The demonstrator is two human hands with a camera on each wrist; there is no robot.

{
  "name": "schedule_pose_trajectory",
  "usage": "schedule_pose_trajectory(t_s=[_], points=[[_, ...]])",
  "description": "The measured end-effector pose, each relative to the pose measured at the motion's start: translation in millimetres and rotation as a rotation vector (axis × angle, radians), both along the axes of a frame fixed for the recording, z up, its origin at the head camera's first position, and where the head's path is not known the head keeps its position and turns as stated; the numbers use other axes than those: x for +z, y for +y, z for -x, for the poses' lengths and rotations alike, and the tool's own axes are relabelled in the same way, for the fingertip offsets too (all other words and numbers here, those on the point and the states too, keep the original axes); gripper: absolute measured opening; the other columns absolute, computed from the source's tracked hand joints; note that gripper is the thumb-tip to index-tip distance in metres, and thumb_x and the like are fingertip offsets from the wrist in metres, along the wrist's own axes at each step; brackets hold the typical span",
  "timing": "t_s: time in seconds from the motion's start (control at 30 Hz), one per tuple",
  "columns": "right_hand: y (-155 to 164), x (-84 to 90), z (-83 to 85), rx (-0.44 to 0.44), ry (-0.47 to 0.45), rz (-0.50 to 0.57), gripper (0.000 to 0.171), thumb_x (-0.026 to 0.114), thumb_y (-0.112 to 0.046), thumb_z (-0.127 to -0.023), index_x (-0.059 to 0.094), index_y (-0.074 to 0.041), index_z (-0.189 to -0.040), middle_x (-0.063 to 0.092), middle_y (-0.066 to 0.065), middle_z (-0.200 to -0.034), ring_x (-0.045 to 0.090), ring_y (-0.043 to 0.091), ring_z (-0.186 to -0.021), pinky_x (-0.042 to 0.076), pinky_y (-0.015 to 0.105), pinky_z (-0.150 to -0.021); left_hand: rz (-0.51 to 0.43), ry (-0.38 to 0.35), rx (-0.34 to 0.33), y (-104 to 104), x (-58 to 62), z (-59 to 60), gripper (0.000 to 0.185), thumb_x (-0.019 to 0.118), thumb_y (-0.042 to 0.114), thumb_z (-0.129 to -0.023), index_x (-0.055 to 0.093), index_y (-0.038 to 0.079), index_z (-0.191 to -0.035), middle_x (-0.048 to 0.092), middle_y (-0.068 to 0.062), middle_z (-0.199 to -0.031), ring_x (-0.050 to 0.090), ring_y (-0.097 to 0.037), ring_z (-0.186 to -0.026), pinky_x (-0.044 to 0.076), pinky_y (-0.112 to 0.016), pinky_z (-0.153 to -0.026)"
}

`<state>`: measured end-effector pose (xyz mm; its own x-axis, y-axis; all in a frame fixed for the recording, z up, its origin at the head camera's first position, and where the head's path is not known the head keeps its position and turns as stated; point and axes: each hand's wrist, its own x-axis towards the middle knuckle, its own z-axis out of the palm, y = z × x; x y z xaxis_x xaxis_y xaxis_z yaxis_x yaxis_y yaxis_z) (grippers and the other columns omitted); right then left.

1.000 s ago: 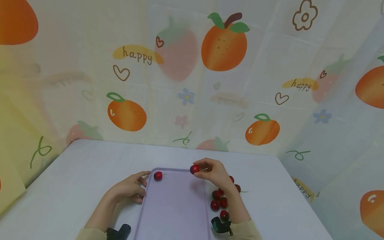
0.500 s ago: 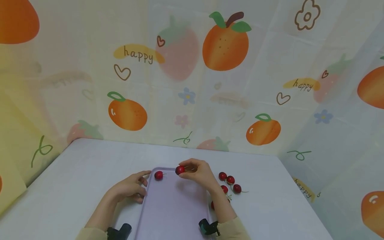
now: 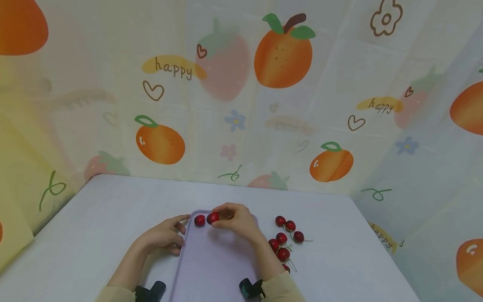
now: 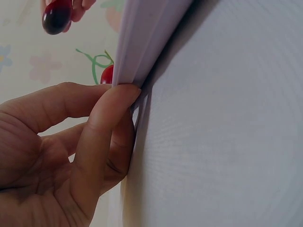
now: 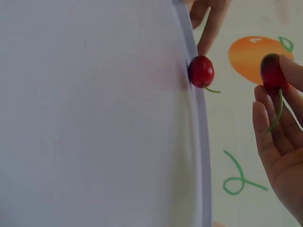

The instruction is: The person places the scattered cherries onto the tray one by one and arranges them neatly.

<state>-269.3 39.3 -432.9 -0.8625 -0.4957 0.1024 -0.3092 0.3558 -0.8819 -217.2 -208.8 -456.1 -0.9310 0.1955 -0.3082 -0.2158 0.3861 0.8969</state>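
My right hand (image 3: pixel 235 220) pinches a dark red cherry (image 3: pixel 212 218) between thumb and fingers, just above the far end of the lilac tray (image 3: pixel 215 268). In the right wrist view the green stem (image 5: pixel 280 111) of this cherry hangs down across the fingers. Another cherry (image 3: pixel 199 220) lies in the tray's far left corner, close beside the held one. My left hand (image 3: pixel 162 237) rests at the tray's left edge, index finger reaching to the corner. In the left wrist view its thumb (image 4: pixel 102 123) lies against the outside of the tray wall.
Several loose cherries (image 3: pixel 283 254) with stems lie on the white table (image 3: pixel 339 251) right of the tray, some partly hidden by the right forearm. A fruit-printed curtain (image 3: pixel 234 84) stands behind the table. Each wrist wears a black camera mount (image 3: pixel 151 291).
My right hand has carried the cherry leftward over the tray and lowered it slightly, beside the corner cherry. More of the loose cherries show now. The left hand has stayed put.
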Motion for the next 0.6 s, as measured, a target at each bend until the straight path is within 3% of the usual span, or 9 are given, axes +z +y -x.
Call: schedule_pose_trajectory(t_s=[0.6], points=[[-26.3,-16.8,-2.6,0.073,-0.036,0.006,0.031,0.083,-0.017,-0.076,0.075,-0.015,-0.106,0.076,0.004,-0.099,0.067,0.003,-0.079,0.055,0.018,-0.074,-0.022,-0.001,-0.016,-0.5,1.3,-0.4,0.086,0.065,-0.007,-0.073,0.030,0.002,-0.152,0.047,-0.015,-0.108,0.053,-0.016,-0.057,0.059,-0.030,-0.058]])
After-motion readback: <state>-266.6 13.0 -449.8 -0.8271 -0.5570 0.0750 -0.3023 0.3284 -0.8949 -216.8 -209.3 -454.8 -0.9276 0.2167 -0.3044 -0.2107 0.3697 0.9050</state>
